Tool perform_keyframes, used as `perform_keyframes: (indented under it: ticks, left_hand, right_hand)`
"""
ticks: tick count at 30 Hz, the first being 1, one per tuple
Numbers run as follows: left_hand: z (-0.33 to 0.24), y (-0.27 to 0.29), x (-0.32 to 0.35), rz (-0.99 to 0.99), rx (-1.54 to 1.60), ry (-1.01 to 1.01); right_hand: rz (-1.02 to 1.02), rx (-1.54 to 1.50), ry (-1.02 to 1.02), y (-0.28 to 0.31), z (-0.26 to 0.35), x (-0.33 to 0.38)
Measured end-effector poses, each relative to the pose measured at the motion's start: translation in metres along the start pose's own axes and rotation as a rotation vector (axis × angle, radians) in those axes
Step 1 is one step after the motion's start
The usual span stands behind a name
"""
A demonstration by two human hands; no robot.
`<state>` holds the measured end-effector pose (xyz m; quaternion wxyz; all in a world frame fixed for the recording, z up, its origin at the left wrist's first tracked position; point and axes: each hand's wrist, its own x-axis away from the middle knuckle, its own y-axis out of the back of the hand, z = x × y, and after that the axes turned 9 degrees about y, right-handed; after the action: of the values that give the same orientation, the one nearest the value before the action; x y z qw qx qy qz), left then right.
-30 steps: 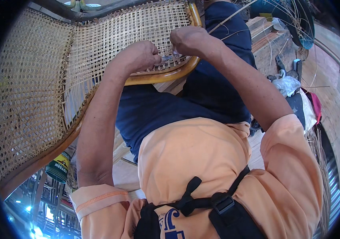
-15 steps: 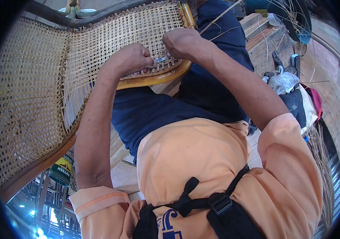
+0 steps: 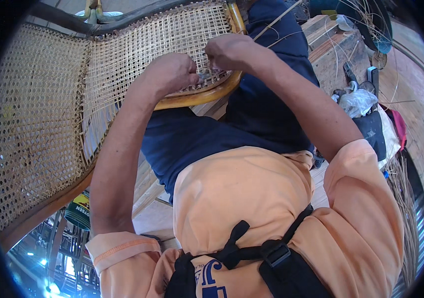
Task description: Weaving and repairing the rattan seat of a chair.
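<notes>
Cane mesh [image 3: 157, 44] under left hand [image 3: 171, 74], right hand [image 3: 231, 52]; both grips' closure unclear.
Wooden rim [image 3: 50, 212] part-hides green can [image 3: 77, 217]; plastic bag [image 3: 358, 103] right.

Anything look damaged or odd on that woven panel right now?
One spot: below and left of the left hand, beside the seam, the cane panel has an open patch where strands run mostly one way, unlike the crisscross grid above. Unfinished or damaged, I can't tell. Nothing looks spilled.
</notes>
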<state>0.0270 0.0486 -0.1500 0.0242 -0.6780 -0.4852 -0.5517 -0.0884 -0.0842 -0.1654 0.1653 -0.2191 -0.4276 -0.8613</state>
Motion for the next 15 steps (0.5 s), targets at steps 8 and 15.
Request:
perform_keyframes:
  ticks: [8, 15]
  left_hand:
    - [0.000, -0.005, -0.002, -0.089, -0.100, -0.041]
    - [-0.002, -0.008, 0.003, -0.061, -0.054, -0.005]
  right_hand:
    - [0.068, -0.114, 0.155, 0.007, -0.009, 0.010]
    - [0.133, -0.006, 0.056, 0.000, -0.005, 0.001]
